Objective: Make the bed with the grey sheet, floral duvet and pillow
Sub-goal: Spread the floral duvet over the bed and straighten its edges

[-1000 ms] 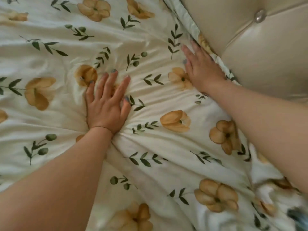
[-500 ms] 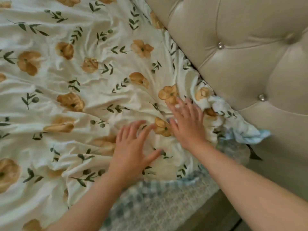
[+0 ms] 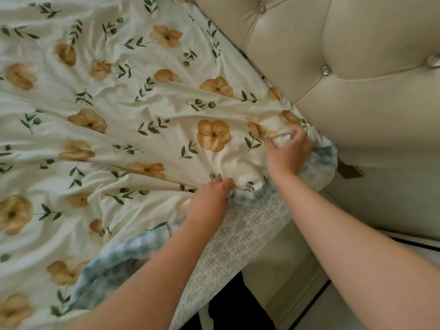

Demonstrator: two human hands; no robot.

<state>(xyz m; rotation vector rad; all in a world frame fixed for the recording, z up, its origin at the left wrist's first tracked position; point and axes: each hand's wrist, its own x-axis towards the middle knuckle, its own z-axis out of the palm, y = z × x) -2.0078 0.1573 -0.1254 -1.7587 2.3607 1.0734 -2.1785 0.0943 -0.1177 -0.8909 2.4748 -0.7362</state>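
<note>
The floral duvet, cream with yellow flowers and green sprigs, covers the bed and lies in long folds that run toward its near corner. My left hand grips the duvet's edge at the bed's side. My right hand pinches the bunched corner close to the headboard. The duvet's blue-green checked underside shows along the turned edge. Below it the grey patterned sheet covers the mattress side. No pillow is in view.
The cream tufted headboard with shiny buttons rises at the right, tight against the duvet's edge. A pale bed frame or bedside unit stands below the corner, with a dark gap beside it.
Both hands lay flat on the duvet before. They have moved to its corner by the headboard and closed on the fabric. The view has pulled back and the mattress side now shows.
</note>
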